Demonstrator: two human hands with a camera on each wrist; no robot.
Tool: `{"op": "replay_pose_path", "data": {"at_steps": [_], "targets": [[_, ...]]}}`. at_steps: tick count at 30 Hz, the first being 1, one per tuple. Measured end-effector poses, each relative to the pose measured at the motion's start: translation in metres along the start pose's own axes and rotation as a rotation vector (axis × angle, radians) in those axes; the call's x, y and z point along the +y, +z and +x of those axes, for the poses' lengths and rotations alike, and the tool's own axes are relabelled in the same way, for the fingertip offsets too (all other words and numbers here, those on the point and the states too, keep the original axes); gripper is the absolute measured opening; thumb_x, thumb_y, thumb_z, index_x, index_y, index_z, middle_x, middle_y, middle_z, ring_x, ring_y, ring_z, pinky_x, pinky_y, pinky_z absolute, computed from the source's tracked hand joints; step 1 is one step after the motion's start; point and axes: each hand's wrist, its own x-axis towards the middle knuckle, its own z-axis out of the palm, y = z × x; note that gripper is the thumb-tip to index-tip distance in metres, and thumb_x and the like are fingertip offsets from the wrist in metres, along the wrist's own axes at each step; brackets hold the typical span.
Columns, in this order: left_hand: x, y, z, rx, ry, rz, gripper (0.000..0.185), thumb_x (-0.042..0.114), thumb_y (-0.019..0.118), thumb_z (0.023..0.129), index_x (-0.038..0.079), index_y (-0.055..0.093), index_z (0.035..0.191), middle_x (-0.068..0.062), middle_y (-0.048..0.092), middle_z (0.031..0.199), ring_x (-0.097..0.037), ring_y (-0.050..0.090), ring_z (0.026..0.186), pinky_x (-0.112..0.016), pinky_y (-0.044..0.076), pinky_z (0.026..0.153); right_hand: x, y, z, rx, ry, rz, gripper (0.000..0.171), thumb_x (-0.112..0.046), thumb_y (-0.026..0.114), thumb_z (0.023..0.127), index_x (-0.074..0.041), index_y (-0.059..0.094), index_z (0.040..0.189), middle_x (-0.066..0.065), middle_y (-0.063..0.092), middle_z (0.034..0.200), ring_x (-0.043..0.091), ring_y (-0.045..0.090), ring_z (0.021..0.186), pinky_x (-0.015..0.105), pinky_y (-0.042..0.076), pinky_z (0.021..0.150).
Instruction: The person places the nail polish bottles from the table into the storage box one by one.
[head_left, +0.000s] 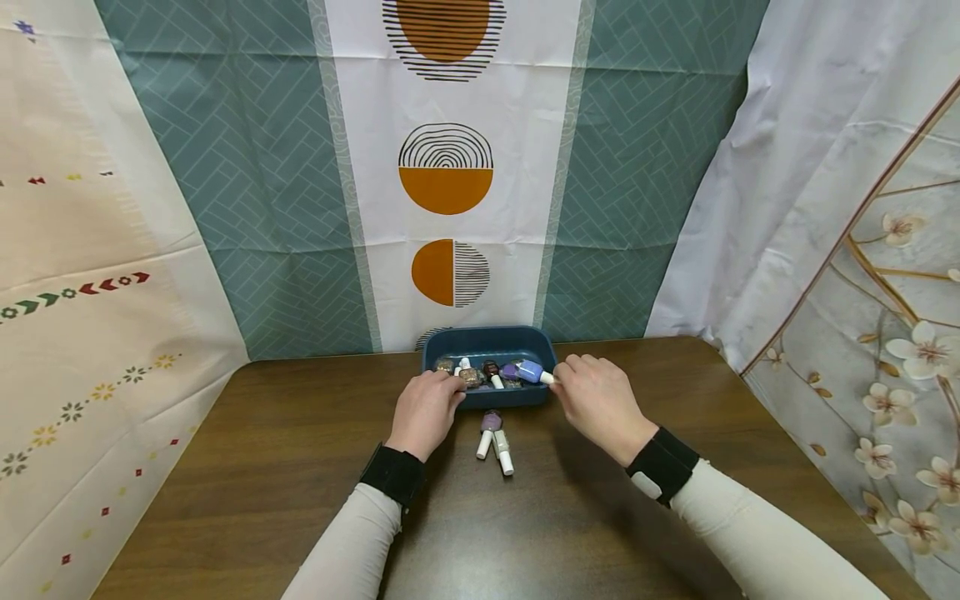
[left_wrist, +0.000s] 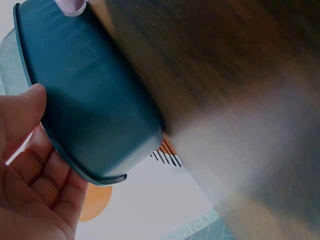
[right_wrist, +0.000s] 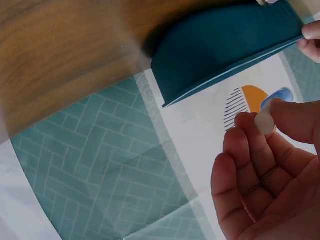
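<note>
A dark teal plastic bin [head_left: 487, 337] stands near the table's back edge with several nail polish bottles inside, among them a glittery one [head_left: 471, 377] and a dark one [head_left: 491, 368]. My left hand [head_left: 427, 412] grips the bin's front rim, the thumb [left_wrist: 36, 102] on the outer wall. Between thumb and fingers, my right hand [head_left: 603, 404] pinches the white cap of a blue nail polish bottle [head_left: 530, 371] over the bin's right end. In the right wrist view the same cap [right_wrist: 265, 122] shows at the fingertips.
On the brown wooden table [head_left: 315, 467], a purple nail polish bottle [head_left: 491, 422] and another white-capped bottle [head_left: 503, 454] lie together in front of the bin. A patterned curtain [head_left: 450, 275] hangs behind the table, with more cloth at both sides.
</note>
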Motion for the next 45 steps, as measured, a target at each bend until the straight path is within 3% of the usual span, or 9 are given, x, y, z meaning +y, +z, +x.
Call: {"op": "replay_pose_path", "data": {"at_steps": [23,32,45], "targets": [[0.002,-0.001,0.001,-0.015,-0.019,-0.014,0.007,0.015,0.085,0.1,0.013,0.085,0.107,-0.003,0.078,0.099,-0.026,0.068,0.092,-0.047,0.059,0.095,0.014,0.023,0.043,-0.099,0.046,-0.077,0.021,-0.019,0.083,0.101,-0.003,0.074,0.091,0.007,0.064,0.078,0.026,0.064,0.071,0.038,0.054,0.061],[0.0,0.001,0.001,0.015,0.005,-0.003,0.005,0.013,0.086,0.099,0.013,0.085,0.104,-0.003,0.077,0.096,-0.027,0.07,0.09,-0.048,0.058,0.092,0.014,0.035,0.052,-0.107,0.04,-0.095,0.023,-0.02,0.085,0.1,-0.003,0.073,0.088,0.008,0.064,0.077,0.027,0.065,0.069,0.039,0.053,0.059],[0.001,0.001,0.001,-0.013,-0.019,-0.005,0.006,0.014,0.085,0.1,0.013,0.085,0.106,-0.003,0.077,0.098,-0.026,0.068,0.091,-0.047,0.058,0.094,0.01,0.051,0.062,-0.127,0.017,-0.132,0.019,-0.013,0.086,0.096,-0.003,0.073,0.085,0.009,0.064,0.077,0.025,0.061,0.067,0.037,0.051,0.057]]}}
